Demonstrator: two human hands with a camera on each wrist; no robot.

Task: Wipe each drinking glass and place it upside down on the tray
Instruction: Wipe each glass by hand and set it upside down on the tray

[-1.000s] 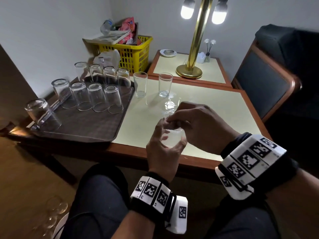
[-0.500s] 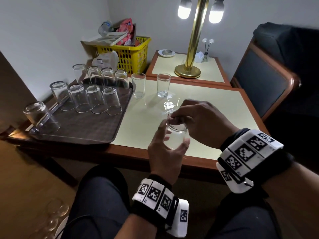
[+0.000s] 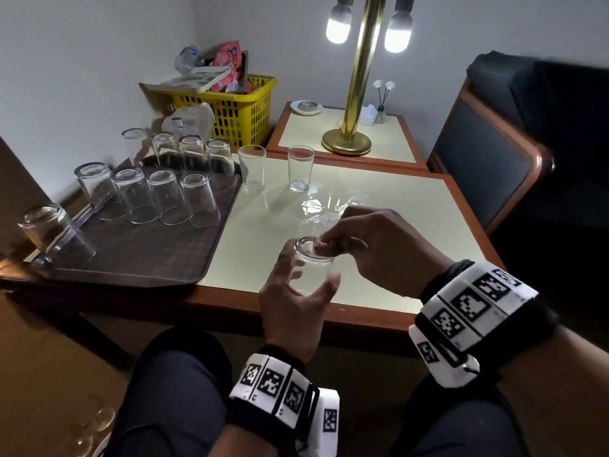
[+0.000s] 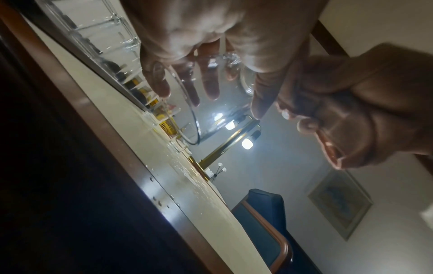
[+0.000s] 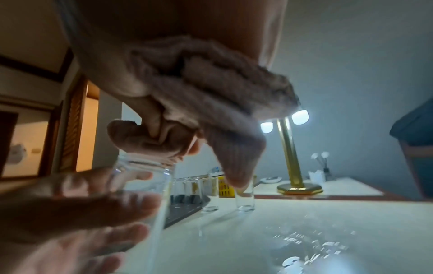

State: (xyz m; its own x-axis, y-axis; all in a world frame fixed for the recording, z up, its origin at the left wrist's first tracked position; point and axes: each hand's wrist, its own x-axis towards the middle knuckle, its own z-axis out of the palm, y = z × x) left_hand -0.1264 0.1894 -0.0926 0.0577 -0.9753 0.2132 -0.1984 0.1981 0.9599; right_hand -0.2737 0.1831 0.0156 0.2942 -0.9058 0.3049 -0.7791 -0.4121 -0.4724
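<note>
My left hand (image 3: pixel 308 275) grips a clear drinking glass (image 3: pixel 316 268) around its side, above the near edge of the table (image 3: pixel 379 258). My right hand (image 3: pixel 329 244) holds a bunched pinkish-beige cloth (image 5: pixel 211 89) and presses it on the glass's (image 5: pixel 145 176) upper end. The brown tray (image 3: pixel 148 258) lies to the left with several glasses (image 3: pixel 164 196) upside down on it. Two upright glasses (image 3: pixel 252 168) (image 3: pixel 300 173) stand on the table behind my hands.
One more glass (image 3: pixel 52 232) leans at the tray's left end. Wet patches (image 3: pixel 329 206) shine on the tabletop. A yellow basket (image 3: pixel 237 110), a brass lamp (image 3: pixel 349 140) on a side table and a blue chair (image 3: pixel 487 166) stand behind. Glasses (image 3: pixel 95 423) sit on the floor, lower left.
The right hand's fingers have shifted with the cloth across the glass's upper end, leaving more of that end showing. The left hand keeps its grip in the same place.
</note>
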